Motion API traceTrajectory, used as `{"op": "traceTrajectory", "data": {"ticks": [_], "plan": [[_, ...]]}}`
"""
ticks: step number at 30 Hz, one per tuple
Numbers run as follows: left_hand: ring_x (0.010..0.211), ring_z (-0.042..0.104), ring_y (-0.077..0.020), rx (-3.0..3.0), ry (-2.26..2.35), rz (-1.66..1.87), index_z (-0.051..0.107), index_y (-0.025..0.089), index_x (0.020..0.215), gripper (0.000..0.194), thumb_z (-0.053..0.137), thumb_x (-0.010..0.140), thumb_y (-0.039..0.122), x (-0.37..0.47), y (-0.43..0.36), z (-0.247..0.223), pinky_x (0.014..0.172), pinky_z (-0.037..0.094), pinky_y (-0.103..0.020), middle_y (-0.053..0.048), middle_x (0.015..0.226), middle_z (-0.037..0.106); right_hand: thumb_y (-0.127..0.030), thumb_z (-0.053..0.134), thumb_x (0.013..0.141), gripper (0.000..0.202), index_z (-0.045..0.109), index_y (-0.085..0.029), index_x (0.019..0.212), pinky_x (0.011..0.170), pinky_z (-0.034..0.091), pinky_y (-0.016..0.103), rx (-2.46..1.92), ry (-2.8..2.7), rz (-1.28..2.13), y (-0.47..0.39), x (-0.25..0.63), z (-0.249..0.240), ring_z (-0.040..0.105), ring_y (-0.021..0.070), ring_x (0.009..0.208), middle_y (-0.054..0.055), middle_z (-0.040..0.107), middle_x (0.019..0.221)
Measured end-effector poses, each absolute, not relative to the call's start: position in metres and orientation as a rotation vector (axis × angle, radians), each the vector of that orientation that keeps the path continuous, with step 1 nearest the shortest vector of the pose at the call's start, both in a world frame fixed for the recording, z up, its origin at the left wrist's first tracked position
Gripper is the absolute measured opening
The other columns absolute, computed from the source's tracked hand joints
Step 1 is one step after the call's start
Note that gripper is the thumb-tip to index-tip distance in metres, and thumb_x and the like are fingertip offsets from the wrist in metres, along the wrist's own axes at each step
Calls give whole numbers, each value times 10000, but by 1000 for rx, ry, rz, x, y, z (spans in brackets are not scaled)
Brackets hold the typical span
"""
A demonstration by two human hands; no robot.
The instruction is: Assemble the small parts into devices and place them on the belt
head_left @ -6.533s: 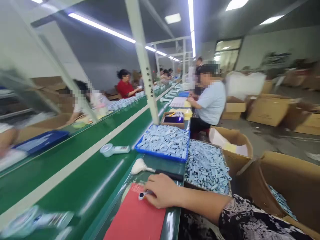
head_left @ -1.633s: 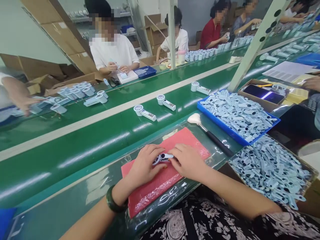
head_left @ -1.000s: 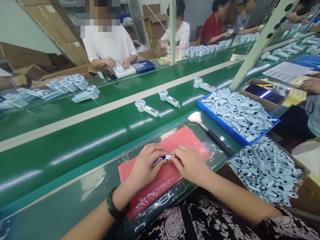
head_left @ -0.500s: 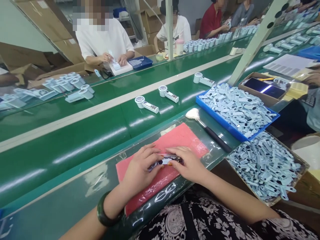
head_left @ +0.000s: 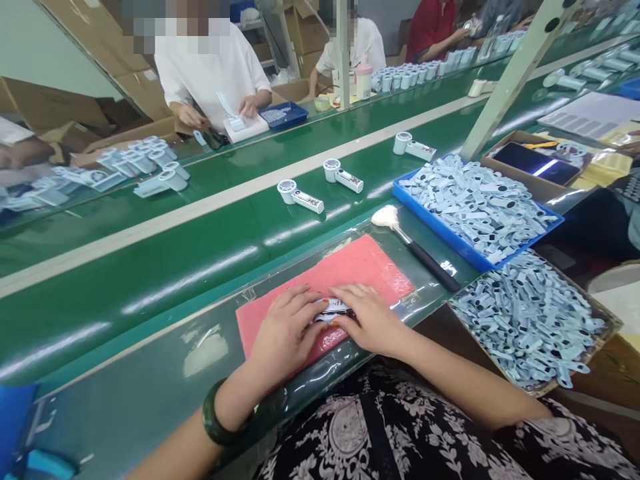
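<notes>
Since the last frame the pale blue piece (head_left: 336, 307) has rolled: printed lettering now faces up. My left hand (head_left: 286, 331) pinches one end, my right hand (head_left: 373, 319) the other; both grips closed on it. It's over the red pad (head_left: 367, 263); can't tell if it touches. Black-handled tool (head_left: 431, 264) lies beyond my right hand, beside the blue tray (head_left: 434, 229) of small parts (head_left: 480, 207). Three handled units (head_left: 307, 201) sit on the green belt (head_left: 210, 247).
</notes>
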State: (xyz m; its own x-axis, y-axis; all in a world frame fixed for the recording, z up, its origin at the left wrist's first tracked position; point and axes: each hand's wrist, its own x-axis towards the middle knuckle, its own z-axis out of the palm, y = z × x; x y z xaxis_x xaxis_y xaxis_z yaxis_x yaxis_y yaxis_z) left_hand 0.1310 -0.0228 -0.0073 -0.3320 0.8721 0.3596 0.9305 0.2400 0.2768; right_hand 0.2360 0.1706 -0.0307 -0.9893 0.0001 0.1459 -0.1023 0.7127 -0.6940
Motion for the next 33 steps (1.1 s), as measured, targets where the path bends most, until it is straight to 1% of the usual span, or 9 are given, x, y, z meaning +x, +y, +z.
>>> {"op": "traceTrajectory", "data": {"ticks": [3, 7, 10, 14, 21, 25, 28, 30, 33], "plan": [[1193, 626, -314, -1776, -2381, -629, 622, 191, 1237, 276, 578, 967, 235, 129, -21, -5, 977, 584, -564, -91, 1201, 731, -333, 551, 1020, 458, 516, -166, 1445, 1052, 416, 505, 113, -2846, 1006, 168, 237, -34, 522, 295, 1242, 136, 609, 1369], [1077, 657, -296, -1761, -2389, -617, 661, 177, 1163, 229, 557, 961, 205, 127, -14, -3, 923, 597, -548, -98, 1129, 747, -316, 523, 1036, 401, 554, -182, 1413, 1015, 426, 510, 96, -2903, 907, 166, 232, -34, 536, 303, 1173, 137, 640, 1286], [1061, 659, -288, -1773, -2394, -630, 671, 182, 1134, 209, 555, 962, 204, 127, -12, -2, 921, 592, -543, -89, 1110, 750, -291, 533, 1028, 375, 578, -182, 1384, 1024, 419, 497, 92, -2869, 1001, 169, 230, -30, 541, 289, 1168, 117, 650, 1272], [1174, 616, -312, -1754, -2449, -663, 633, 202, 1211, 258, 577, 960, 219, 131, -17, -3, 973, 564, -573, -72, 1188, 737, -245, 570, 990, 366, 594, -198, 1353, 1032, 417, 469, 99, -2794, 1201, 174, 233, -24, 555, 262, 1169, 86, 653, 1293], [1131, 618, -281, -1631, -2502, -686, 615, 213, 1180, 217, 526, 983, 200, 139, -15, -5, 971, 550, -515, -48, 1130, 745, -210, 549, 970, 369, 609, -170, 1332, 990, 437, 502, 100, -2795, 1133, 167, 233, -27, 551, 292, 1137, 105, 666, 1251], [1162, 591, -325, -1722, -2375, -440, 599, 189, 1206, 259, 559, 964, 272, 139, -18, 3, 971, 522, -518, -92, 1175, 716, -229, 590, 954, 387, 610, -190, 1338, 1050, 437, 488, 101, -2666, 1267, 169, 236, -27, 562, 272, 1195, 89, 656, 1308], [1076, 622, -313, -1760, -2202, -210, 611, 188, 1143, 230, 519, 934, 214, 117, -25, 7, 910, 508, -477, -100, 1112, 719, -252, 638, 930, 445, 591, -196, 1369, 1121, 421, 444, 74, -2519, 1313, 188, 240, -24, 528, 248, 1301, 94, 604, 1413], [1058, 637, -303, -1776, -2095, -103, 620, 208, 1111, 251, 474, 910, 174, 84, -28, 10, 925, 489, -476, -83, 1073, 734, -260, 623, 943, 424, 598, -201, 1362, 1115, 434, 435, -58, -2477, 1187, 213, 241, -20, 543, 241, 1285, 100, 614, 1393], [1191, 607, -351, -1624, -2058, 45, 654, 187, 1084, 288, 411, 934, 228, 12, -26, 20, 1014, 447, -571, -119, 1121, 736, -250, 552, 987, 323, 646, -210, 1294, 1045, 480, 408, -382, -2501, 793, 266, 243, -11, 596, 230, 1181, 95, 670, 1267]]}}
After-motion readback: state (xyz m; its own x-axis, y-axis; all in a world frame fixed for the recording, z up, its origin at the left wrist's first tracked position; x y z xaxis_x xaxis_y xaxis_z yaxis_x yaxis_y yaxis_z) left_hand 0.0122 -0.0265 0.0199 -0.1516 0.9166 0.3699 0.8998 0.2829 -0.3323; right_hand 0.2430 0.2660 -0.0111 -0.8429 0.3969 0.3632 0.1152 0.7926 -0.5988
